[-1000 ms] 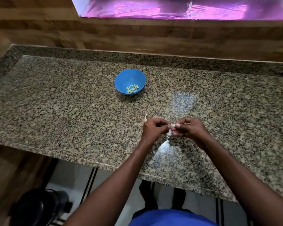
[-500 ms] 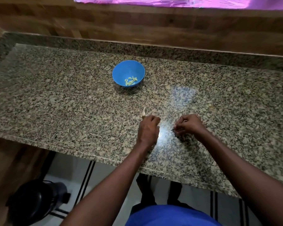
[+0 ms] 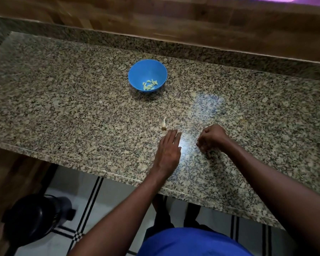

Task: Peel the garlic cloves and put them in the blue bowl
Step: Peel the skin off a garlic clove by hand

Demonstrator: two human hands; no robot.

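The blue bowl (image 3: 139, 71) stands on the granite counter (image 3: 63, 108), with several peeled yellowish garlic cloves (image 3: 150, 85) in its bottom. A pale garlic stalk with a root end (image 3: 163, 125) lies on the counter nearer to me. My left hand (image 3: 168, 147) lies flat with straight fingers, its tips just beside that stalk. To its right, my right hand (image 3: 211, 138) is curled into a loose fist low over the counter. Its fingertips seem to pinch a garlic clove, which is almost wholly hidden.
A granite upstand and a wooden wall (image 3: 174, 21) close off the back of the counter. The counter's front edge (image 3: 103, 172) runs diagonally below my hands. A black round object (image 3: 35, 217) stands on the tiled floor at lower left.
My hands, joined on a clove a second ago, have parted. The left hand has opened flat near the stalk. The right has stayed curled and moved right. The view has tilted down.
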